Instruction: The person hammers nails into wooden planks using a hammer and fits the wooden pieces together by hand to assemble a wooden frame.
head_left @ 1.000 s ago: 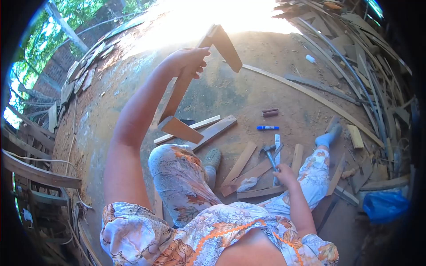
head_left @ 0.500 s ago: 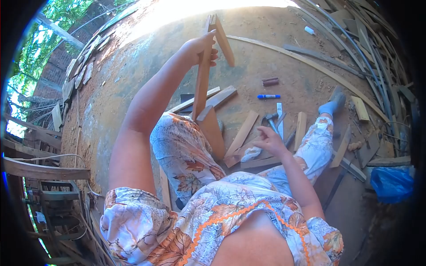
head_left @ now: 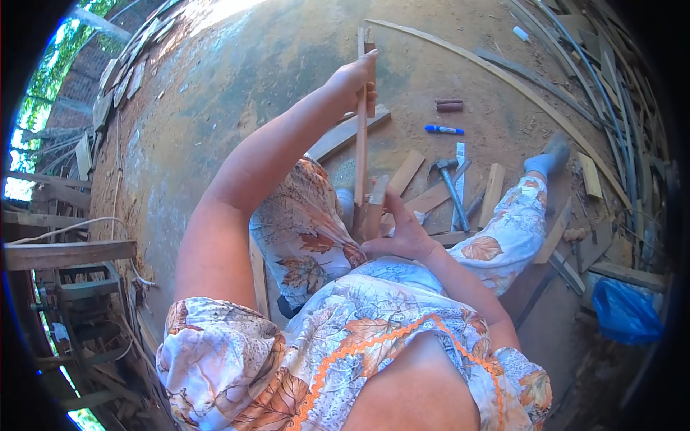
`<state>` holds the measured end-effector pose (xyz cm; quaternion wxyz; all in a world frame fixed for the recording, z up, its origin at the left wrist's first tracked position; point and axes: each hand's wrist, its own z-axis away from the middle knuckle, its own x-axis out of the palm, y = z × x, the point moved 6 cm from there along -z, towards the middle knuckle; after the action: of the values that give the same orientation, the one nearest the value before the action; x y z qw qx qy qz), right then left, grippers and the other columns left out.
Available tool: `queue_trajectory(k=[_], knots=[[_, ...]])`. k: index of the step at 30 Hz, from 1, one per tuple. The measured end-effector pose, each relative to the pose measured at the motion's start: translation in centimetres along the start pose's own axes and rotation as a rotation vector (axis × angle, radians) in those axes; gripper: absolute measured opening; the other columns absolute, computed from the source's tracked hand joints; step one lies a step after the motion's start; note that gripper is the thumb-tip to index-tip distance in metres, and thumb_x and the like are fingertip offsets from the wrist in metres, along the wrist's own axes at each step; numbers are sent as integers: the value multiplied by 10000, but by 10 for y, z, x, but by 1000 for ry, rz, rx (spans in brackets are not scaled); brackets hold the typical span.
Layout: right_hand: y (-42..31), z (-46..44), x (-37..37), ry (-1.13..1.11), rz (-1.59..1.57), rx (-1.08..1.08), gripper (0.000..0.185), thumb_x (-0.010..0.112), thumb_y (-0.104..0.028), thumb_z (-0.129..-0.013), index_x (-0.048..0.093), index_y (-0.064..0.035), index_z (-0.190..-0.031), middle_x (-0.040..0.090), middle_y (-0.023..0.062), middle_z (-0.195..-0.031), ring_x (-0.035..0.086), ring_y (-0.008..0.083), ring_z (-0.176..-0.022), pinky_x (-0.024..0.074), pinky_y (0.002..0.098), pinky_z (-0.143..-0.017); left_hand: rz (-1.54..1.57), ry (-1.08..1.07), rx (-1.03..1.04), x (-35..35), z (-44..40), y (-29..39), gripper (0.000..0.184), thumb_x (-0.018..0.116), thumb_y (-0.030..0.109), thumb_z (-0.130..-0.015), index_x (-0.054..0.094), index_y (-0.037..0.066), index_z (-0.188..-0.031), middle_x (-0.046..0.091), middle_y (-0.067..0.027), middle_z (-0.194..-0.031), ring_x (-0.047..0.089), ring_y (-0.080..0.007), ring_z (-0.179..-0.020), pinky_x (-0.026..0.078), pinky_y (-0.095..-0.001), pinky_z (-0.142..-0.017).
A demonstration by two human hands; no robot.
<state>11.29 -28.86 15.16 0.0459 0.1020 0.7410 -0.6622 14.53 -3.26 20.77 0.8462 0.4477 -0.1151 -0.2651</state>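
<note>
A wooden frame (head_left: 361,147), made of a long narrow strip with a shorter board at each end, stands nearly edge-on over my bent leg. My left hand (head_left: 352,79) grips it near its far end, fingers wrapped round the strip. At the near end, my right hand (head_left: 408,235) is closed around the short board (head_left: 374,208), thumb on the near side. Just right of that hand, a claw hammer (head_left: 451,188) lies on the floor beside a white ruler-like strip (head_left: 460,165). Several loose wood offcuts (head_left: 404,171) lie around them.
Beyond the hammer lie a blue marker (head_left: 444,130) and two dark reddish-brown pieces (head_left: 449,105). A long thin batten (head_left: 532,108) curves across the floor. Stacked wood strips (head_left: 611,79) line the right side, above a blue plastic bag (head_left: 627,310). A wooden structure (head_left: 68,255) stands left.
The frame has turned more edge-on and moved slightly nearer. My right hand has moved left from open air and taken hold of its near end. My left hand keeps its grip.
</note>
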Motion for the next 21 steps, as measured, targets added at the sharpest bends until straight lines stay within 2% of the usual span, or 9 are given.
queue_trajectory(k=[1,5,7,11,13,16,20,21], knots=[[1,0,2,48,-31,1,1084,868,-219,-641,199,-117,-1487,516,107,-1225,530,224,-1136,423,380,-973,25,-11,11,1,0,-3,608,602,559,-854,481,16,-1099,479,-110,-831,507,-170,-559,500,-390,-481],[3,-3,3,123,-87,2,956,847,-149,-656,297,-98,-1436,536,76,-1124,546,188,-1077,453,352,-931,30,-10,-53,1,3,-13,672,586,579,-854,442,7,-1177,462,-129,-932,484,-214,-649,472,-431,-526],[-2,-4,2,138,-35,-101,874,835,-99,-658,357,-88,-1388,532,60,-1081,555,175,-1035,471,341,-904,42,-11,-73,2,7,-23,593,629,520,-850,480,0,-1092,488,-114,-841,520,-172,-585,506,-348,-486],[1,-4,2,135,-52,-105,867,838,-79,-646,369,-87,-1376,530,42,-1089,561,172,-1018,473,343,-899,39,-79,-53,4,10,-37,583,681,445,-829,483,-29,-1105,513,-128,-864,570,-202,-623,537,-331,-515],[4,-4,2,111,-78,-60,879,838,-70,-641,363,-89,-1381,530,39,-1089,559,160,-1017,475,337,-898,85,-140,9,4,8,-42,557,712,351,-812,486,-57,-1117,531,-142,-879,616,-241,-690,574,-336,-571],[-1,-6,-3,99,-121,-26,860,832,-59,-646,374,-84,-1374,545,28,-1055,567,146,-991,479,328,-896,179,-160,29,0,5,-50,525,707,297,-814,489,-61,-1130,529,-152,-904,634,-266,-769,592,-354,-633],[-22,-15,-21,53,-191,61,847,834,-57,-636,394,-81,-1360,563,14,-1007,586,134,-939,488,317,-880,273,-211,70,0,19,-52,491,682,278,-832,489,-69,-1122,518,-162,-951,627,-274,-813,593,-368,-665],[-30,-19,-27,22,-224,87,843,833,-49,-627,402,-75,-1351,575,13,-979,595,135,-914,493,314,-863,260,-177,26,2,30,-53,498,676,282,-835,478,-66,-1130,510,-161,-965,625,-282,-836,592,-377,-681]])
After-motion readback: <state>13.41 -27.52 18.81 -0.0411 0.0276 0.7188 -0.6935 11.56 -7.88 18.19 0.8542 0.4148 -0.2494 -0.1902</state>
